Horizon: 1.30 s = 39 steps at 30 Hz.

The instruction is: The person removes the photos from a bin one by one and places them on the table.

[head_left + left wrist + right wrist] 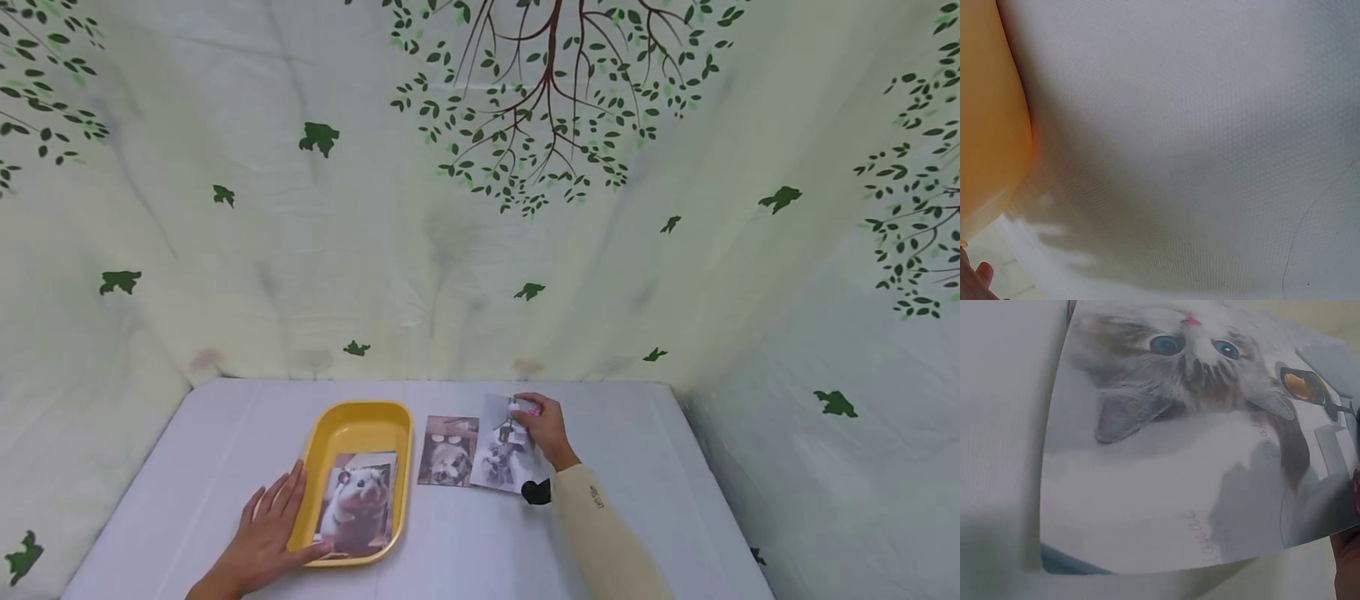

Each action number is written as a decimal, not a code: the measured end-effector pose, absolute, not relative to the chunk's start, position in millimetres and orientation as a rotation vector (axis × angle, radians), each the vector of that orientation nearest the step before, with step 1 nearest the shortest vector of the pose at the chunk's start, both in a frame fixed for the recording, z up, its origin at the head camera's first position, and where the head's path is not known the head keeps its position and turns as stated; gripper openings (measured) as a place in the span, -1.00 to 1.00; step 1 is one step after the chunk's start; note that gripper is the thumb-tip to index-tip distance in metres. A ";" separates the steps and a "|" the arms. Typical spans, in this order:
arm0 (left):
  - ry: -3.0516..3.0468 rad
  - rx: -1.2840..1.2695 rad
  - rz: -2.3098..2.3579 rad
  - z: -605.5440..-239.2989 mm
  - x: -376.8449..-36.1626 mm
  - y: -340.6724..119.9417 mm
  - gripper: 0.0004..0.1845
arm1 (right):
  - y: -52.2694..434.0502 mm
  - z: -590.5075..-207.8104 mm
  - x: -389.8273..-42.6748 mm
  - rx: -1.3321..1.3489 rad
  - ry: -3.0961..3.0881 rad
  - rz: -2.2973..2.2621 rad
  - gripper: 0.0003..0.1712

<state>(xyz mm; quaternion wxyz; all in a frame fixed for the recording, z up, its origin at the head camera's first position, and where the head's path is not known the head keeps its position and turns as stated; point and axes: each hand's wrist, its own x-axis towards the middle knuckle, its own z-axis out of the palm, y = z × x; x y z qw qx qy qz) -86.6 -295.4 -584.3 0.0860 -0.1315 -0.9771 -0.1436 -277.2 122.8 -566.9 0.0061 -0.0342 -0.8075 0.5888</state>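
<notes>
In the head view, my right hand (546, 427) pinches the upper right edge of a picture card (498, 454) showing a kitten. Seen close in the right wrist view, the kitten card (1147, 481) has its blue-eyed face upside down. Just left of it, another cat picture card (448, 454) lies on the table. My left hand (264, 525) rests along the left side of a yellow tray (358, 410), its fingers extended and its thumb across the near corner. Inside the tray's near half is a stack of cards, topped by a hamster picture card (358, 504).
A white cloth covers the table (465, 542). Behind and beside it hangs pale sheeting (420, 250) printed with leaves and branches. A dark device (536, 492) sits by my right wrist. The left wrist view shows the tray's outer wall (991, 125) beside the cloth.
</notes>
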 end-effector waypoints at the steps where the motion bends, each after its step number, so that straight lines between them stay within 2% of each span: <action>1: -2.911 -0.392 -0.424 -583.9 -86.5 -295.5 0.27 | 126.0 -569.9 -277.8 -0.115 -2.554 1.812 -0.69; 17: -2.910 -0.404 -0.410 -581.9 -83.8 -295.9 0.27 | 128.0 -599.6 -286.5 -0.179 -2.780 1.645 -0.70; 30: -2.873 -0.410 -0.391 -583.1 -85.9 -297.1 0.28 | 124.4 -591.4 -293.2 -0.077 -2.775 1.660 -0.54; 35: -2.867 -0.401 -0.423 -584.5 -85.5 -297.3 0.28 | 115.3 -584.1 -288.4 -0.039 -2.707 1.656 -0.57; 39: -2.873 -0.397 -0.426 -584.3 -84.8 -297.1 0.28 | 95.2 -572.2 -278.3 0.105 -2.627 1.730 -0.62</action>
